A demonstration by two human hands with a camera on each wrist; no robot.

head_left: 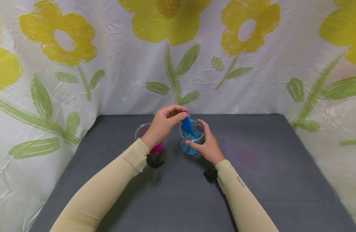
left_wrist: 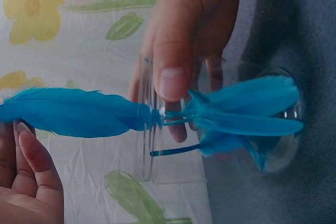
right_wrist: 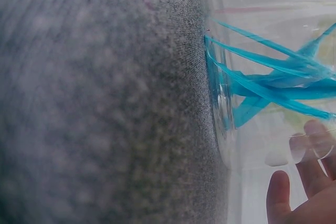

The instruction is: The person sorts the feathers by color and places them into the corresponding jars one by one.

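Note:
My left hand [head_left: 162, 125] pinches the upper end of a blue feather [head_left: 186, 125] above a clear plastic cup [head_left: 181, 137]. The feather stands upright, its lower end inside the rim. Several more blue feathers [head_left: 192, 147] lean in the cup and show through its wall in the left wrist view. My right hand [head_left: 208, 146] holds the cup from the right, the thumb on the near side and fingers round the far side. Through the clear wall in the right wrist view, the blue feathers [right_wrist: 278, 85] cross one another.
Another clear cup [head_left: 140, 129] with bright pink feathers [head_left: 157, 148] stands to the left, partly hidden by my left hand and wrist. The dark grey table [head_left: 178, 199] ends at a flower-patterned cloth [head_left: 123, 83]. Black wrist devices [head_left: 155, 161] hang under both wrists.

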